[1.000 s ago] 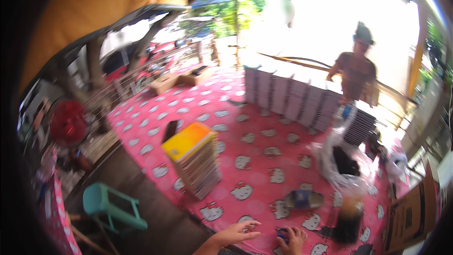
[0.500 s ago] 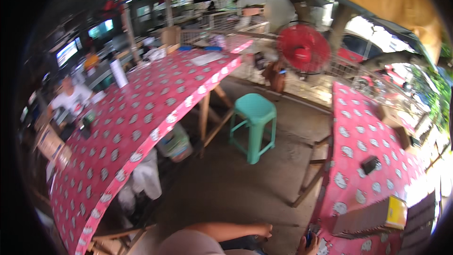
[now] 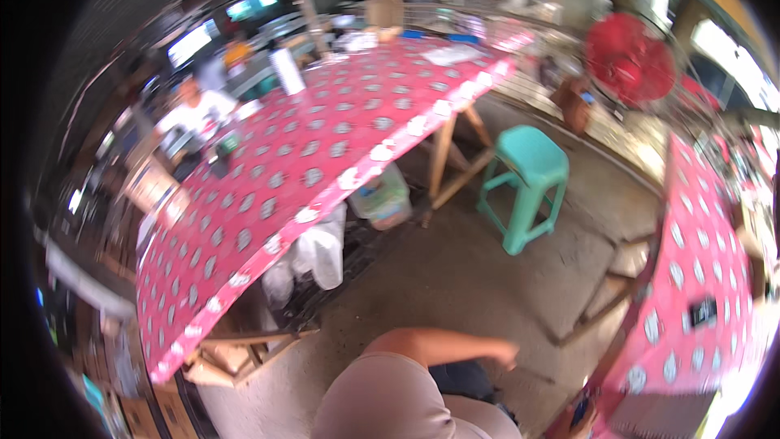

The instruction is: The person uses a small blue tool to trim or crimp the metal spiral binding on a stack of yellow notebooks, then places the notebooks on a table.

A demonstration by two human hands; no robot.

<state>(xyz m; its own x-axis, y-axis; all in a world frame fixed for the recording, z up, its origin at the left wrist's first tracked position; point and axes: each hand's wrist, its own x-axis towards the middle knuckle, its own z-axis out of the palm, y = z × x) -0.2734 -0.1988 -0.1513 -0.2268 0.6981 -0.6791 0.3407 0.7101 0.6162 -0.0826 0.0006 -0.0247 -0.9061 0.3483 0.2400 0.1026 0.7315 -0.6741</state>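
My left arm is bent across in front of my body, and my left hand (image 3: 505, 354) hangs over the floor, touching nothing I can see. Blur hides how its fingers lie. At the lower edge, beside the right-hand pink table (image 3: 650, 333), my right hand (image 3: 587, 423) is closed around a small dark blue object (image 3: 580, 411), too blurred to name. Close to that hand, a stack of brown-grey flat pieces (image 3: 662, 415) lies on the table. A small black box-like item (image 3: 703, 311) sits farther along the same tabletop.
A long pink-covered table (image 3: 325, 142) runs along the left, with white plastic bags (image 3: 321, 256) and a clear bin (image 3: 382, 199) beneath it. A green stool (image 3: 532, 162) stands between the tables. A red fan (image 3: 630, 61) is behind it. A seated person (image 3: 199, 110) is across the table.
My view has swung left, so the tables, stool and fan sit farther right in the picture. More of my torso and left arm shows. My right hand still grips the dark blue object.
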